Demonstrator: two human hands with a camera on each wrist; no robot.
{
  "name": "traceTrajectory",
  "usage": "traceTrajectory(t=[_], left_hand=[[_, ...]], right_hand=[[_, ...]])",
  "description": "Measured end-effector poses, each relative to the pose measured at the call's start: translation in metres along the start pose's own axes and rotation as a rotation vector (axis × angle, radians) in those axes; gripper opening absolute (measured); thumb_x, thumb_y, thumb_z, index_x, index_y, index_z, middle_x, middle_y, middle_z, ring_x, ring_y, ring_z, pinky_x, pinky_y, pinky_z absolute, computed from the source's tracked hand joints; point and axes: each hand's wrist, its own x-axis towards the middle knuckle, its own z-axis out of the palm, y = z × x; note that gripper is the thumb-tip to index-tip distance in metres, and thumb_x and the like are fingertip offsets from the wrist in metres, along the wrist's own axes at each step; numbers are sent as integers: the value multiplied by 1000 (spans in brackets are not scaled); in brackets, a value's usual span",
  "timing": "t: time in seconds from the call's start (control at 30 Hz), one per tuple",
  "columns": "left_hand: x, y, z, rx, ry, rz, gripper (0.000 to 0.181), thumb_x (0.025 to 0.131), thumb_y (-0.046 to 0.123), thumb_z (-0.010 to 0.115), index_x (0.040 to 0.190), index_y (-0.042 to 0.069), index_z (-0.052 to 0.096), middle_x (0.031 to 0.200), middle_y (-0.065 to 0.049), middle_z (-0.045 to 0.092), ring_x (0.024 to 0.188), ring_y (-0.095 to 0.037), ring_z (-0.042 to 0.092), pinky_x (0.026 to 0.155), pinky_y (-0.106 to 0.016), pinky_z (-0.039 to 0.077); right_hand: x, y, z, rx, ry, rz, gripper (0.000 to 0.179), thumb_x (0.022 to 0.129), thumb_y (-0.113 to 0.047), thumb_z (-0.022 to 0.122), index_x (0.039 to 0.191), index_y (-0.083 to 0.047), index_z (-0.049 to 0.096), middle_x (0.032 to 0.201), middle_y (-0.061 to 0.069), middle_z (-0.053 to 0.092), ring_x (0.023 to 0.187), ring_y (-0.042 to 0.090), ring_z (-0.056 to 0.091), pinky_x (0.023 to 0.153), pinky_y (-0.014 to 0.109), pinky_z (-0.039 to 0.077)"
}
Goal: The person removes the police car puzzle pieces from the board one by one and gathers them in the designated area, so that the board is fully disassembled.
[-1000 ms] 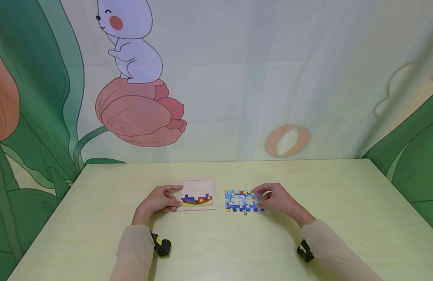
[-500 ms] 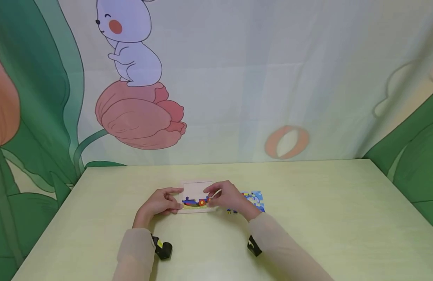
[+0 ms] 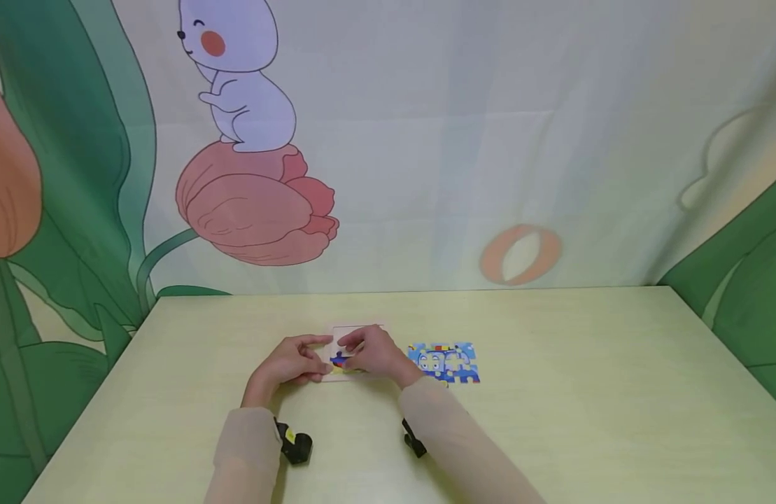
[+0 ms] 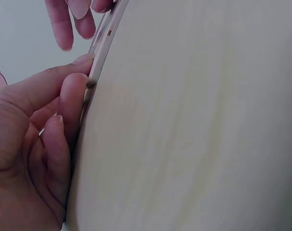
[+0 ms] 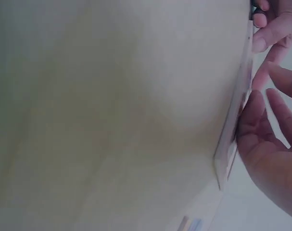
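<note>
Pinkish-beige and shallow, the puzzle frame (image 3: 342,334) lies flat on the light table (image 3: 583,392), slightly left of centre, and we see the left hand (image 3: 293,359) gripping its left edge with thumb and fingers. Over the frame we find the right hand (image 3: 370,350), thumb and fingers curved loosely apart, the thumb low against the blue-and-red pieces (image 3: 339,360) inside, much of which it hides from us. Just to the right, we see blue jigsaw pieces (image 3: 466,354) with cartoon eyes lying together.
</note>
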Motion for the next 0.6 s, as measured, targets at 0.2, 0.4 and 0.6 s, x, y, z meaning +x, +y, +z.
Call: traceTrajectory(t=[0.2, 0.4, 0.6], left_hand=[[0, -1, -2, -10, -29, 4, 56, 77, 6, 70, 130, 9, 51, 69, -3, 59, 54, -10, 57, 46, -19, 37], [0, -1, -5, -21, -70, 11, 55, 81, 1, 64, 133, 7, 47, 74, -5, 59, 55, -11, 58, 48, -19, 40], [-1, -1, -6, -34, -78, 11, 55, 81, -1, 63, 133, 7, 46, 76, -6, 59, 54, -11, 57, 50, -20, 42]], right_hand=[[1, -5, 3, -91, -23, 11, 36, 70, 0, 73, 105, 1, 66, 89, 8, 64, 81, 16, 56, 74, 26, 46], [2, -7, 9, -169, -31, 29, 35, 67, -2, 74, 102, 0, 67, 86, 4, 61, 77, 13, 51, 73, 26, 45], [2, -12, 12, -210, -23, 32, 35, 66, 0, 74, 100, 2, 66, 85, 6, 59, 75, 14, 49, 73, 26, 44]])
